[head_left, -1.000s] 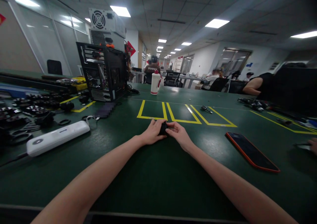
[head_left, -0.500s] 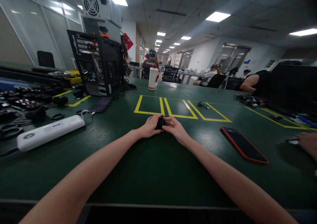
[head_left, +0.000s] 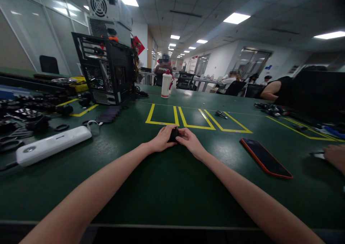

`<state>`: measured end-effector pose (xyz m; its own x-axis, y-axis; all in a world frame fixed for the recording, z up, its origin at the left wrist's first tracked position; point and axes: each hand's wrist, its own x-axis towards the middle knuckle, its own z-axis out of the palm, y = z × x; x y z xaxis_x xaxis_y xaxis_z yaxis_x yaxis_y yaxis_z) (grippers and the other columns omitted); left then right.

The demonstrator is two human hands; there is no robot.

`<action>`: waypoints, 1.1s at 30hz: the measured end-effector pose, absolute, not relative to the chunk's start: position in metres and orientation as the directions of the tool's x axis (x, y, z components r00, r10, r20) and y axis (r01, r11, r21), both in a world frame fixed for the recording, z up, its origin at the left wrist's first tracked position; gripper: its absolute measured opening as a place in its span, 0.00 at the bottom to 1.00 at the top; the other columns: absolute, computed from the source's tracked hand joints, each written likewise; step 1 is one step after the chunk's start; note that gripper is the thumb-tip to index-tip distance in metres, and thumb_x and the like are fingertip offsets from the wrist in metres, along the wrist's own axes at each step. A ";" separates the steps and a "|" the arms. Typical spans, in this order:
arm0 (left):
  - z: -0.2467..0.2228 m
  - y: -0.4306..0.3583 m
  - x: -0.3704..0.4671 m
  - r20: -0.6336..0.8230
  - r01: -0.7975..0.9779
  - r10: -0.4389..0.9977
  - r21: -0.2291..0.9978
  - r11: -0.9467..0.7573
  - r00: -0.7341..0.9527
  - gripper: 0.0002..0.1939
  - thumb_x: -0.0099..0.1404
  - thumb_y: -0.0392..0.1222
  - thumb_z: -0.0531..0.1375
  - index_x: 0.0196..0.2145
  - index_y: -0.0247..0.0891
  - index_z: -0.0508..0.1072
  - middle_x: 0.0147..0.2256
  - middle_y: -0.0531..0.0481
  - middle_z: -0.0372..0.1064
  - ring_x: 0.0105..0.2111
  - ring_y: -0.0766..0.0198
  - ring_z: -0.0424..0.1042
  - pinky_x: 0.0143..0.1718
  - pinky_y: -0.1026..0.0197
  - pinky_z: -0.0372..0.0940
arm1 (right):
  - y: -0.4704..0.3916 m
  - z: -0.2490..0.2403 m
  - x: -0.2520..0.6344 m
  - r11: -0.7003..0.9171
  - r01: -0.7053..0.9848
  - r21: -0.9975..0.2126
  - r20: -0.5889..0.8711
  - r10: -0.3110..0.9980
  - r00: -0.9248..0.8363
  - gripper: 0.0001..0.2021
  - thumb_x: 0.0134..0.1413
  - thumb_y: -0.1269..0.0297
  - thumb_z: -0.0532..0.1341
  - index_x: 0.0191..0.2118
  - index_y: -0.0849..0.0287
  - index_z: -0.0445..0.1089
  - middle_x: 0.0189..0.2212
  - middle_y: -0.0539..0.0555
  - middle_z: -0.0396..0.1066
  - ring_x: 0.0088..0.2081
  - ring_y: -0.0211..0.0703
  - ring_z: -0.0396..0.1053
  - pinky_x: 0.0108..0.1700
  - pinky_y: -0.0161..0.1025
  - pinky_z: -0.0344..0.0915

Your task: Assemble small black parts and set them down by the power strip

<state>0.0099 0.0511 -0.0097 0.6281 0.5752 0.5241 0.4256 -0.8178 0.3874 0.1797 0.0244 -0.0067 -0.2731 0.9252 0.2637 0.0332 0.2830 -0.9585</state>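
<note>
A small black part (head_left: 173, 135) is held between my two hands, low over the green table (head_left: 167, 186). Its exact kind cannot be made out, since fingers cover much of it. My left hand (head_left: 163, 139) wraps around its left side, fingers over the top. From the right, my right hand (head_left: 190, 140) grips its edge with thumb and fingertips. Just beyond the hands, yellow tape outlines (head_left: 194, 126) mark the tabletop, and a small dark metallic piece (head_left: 221, 114) lies in the rightmost of them.
A phone with an orange-red edge (head_left: 265, 157) lies to the right, near another person's hand (head_left: 335, 154). On the left are a white power strip (head_left: 54, 146), assorted black parts (head_left: 40, 122) and an open computer case (head_left: 105, 68). A white cup (head_left: 166, 86) stands farther back.
My hands stay in nearly the same place around the black part. My right fingers have shifted slightly on it, and the part appears slightly turned.
</note>
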 end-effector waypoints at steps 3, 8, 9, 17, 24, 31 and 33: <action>-0.010 0.052 0.009 0.522 0.421 0.575 0.393 -0.818 0.630 0.32 0.53 0.40 0.59 0.52 0.38 0.48 0.50 0.41 0.53 0.52 0.54 0.54 0.54 0.48 0.49 | 0.022 -0.006 0.179 0.272 0.022 -0.962 0.256 0.928 -0.269 0.15 0.41 0.64 0.63 0.39 0.55 0.63 0.36 0.50 0.67 0.41 0.40 0.65 0.44 0.42 0.62; -0.011 0.054 0.010 0.526 0.417 0.559 0.372 -0.829 0.641 0.33 0.53 0.40 0.59 0.52 0.38 0.48 0.51 0.41 0.52 0.53 0.54 0.53 0.54 0.48 0.49 | 0.025 -0.008 0.178 0.194 -0.015 -0.981 0.193 0.961 -0.197 0.12 0.43 0.60 0.60 0.37 0.55 0.63 0.33 0.50 0.66 0.36 0.38 0.66 0.40 0.41 0.64; -0.011 0.055 0.010 0.527 0.419 0.559 0.371 -0.829 0.640 0.33 0.53 0.40 0.59 0.52 0.38 0.47 0.51 0.41 0.52 0.53 0.54 0.53 0.54 0.48 0.49 | 0.026 -0.008 0.177 0.198 -0.010 -0.980 0.196 0.961 -0.196 0.13 0.43 0.60 0.61 0.37 0.55 0.63 0.32 0.50 0.66 0.36 0.38 0.66 0.40 0.41 0.64; -0.012 0.054 0.010 0.531 0.430 0.565 0.366 -0.825 0.632 0.32 0.53 0.41 0.59 0.52 0.38 0.48 0.50 0.41 0.53 0.52 0.54 0.54 0.54 0.48 0.49 | 0.025 -0.006 0.177 0.334 0.031 -0.942 0.315 0.914 -0.256 0.12 0.44 0.66 0.61 0.38 0.56 0.63 0.39 0.51 0.65 0.43 0.39 0.65 0.48 0.41 0.59; -0.012 0.054 0.011 0.537 0.435 0.563 0.356 -0.827 0.629 0.32 0.53 0.41 0.59 0.52 0.38 0.48 0.50 0.41 0.53 0.52 0.54 0.54 0.53 0.48 0.51 | 0.022 -0.004 0.175 0.249 0.050 -0.967 0.235 0.951 -0.200 0.11 0.43 0.59 0.60 0.36 0.54 0.63 0.35 0.50 0.66 0.38 0.39 0.65 0.40 0.40 0.64; -0.008 0.050 0.010 0.518 0.438 0.566 0.359 -0.824 0.641 0.32 0.54 0.44 0.58 0.53 0.38 0.47 0.51 0.40 0.53 0.53 0.53 0.53 0.53 0.47 0.49 | 0.030 -0.009 0.176 0.226 0.061 -0.972 0.211 0.959 -0.191 0.15 0.44 0.60 0.60 0.40 0.57 0.63 0.39 0.53 0.65 0.40 0.41 0.65 0.43 0.42 0.63; -0.006 0.049 0.010 0.515 0.438 0.565 0.356 -0.825 0.645 0.32 0.55 0.46 0.57 0.53 0.37 0.47 0.51 0.40 0.53 0.52 0.53 0.54 0.53 0.47 0.49 | 0.029 -0.009 0.176 0.270 0.058 -0.961 0.251 0.942 -0.221 0.14 0.44 0.61 0.60 0.39 0.58 0.64 0.39 0.53 0.65 0.41 0.40 0.65 0.46 0.42 0.61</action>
<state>0.0101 0.0494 -0.0064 0.6448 0.5646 0.5152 0.4381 -0.8253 0.3563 0.1764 0.0288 -0.0086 -0.2208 0.9423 0.2514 0.0582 0.2701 -0.9611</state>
